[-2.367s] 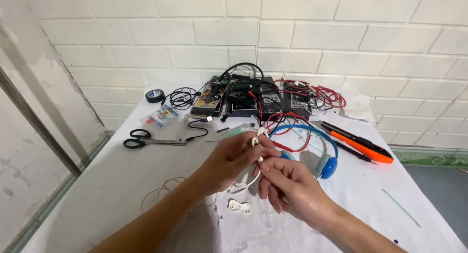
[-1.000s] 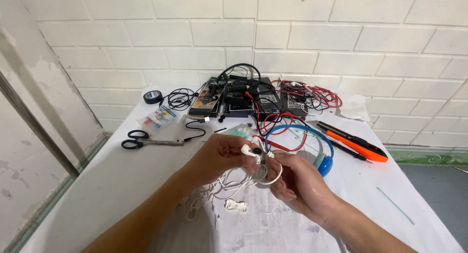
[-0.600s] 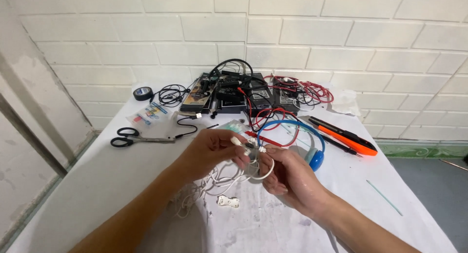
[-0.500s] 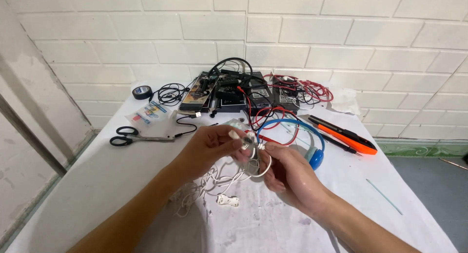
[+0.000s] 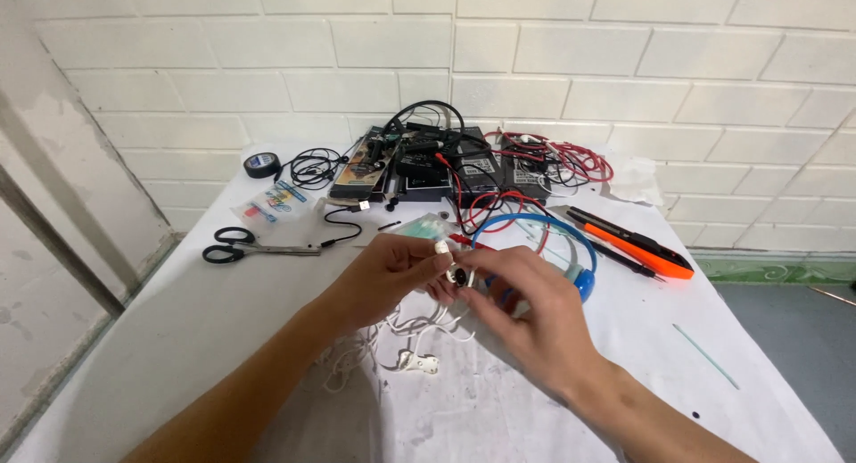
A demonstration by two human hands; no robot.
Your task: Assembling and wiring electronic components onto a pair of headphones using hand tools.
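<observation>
Right, both hands meet over the middle of the tabletop:
left hand (image 5: 388,276): curled, fingertips pinched on a white earbud (image 5: 441,247) at the top of its grip.
right hand (image 5: 526,316): fingers bent, thumb and forefinger nipped on a small dark round piece (image 5: 458,277) just beside the left fingertips; cannot tell if that piece belongs to the earbud.
contact: the two hands touch at the fingertips, above the cloth.
white cable (image 5: 392,343): hangs from the hands in loose loops, tangled on the cloth below the left wrist.
white plug piece (image 5: 419,364): lies flat on the cloth at the cable's end, near the right hand's heel.
tabletop (image 5: 160,338): covered in white cloth, set against a white brick wall.
blue headphones (image 5: 571,249): just behind the right hand, band arched, one cup showing to the right of the knuckles.
red wires (image 5: 571,160): coiled at the back right, one strand running down to the blue headphones.
black boxes and black cables (image 5: 428,155): piled at the back centre, against the wall.
scissors (image 5: 254,247): black handles, flat on the left, well apart from the hands.
black tape roll (image 5: 261,165): back left, near the wall.
small plastic packet (image 5: 272,204): between tape roll and scissors.
orange knife (image 5: 637,247): right side, lying diagonal, a black pen just beside it.
thin green stick (image 5: 704,356): far right, alone on the cloth.
</observation>
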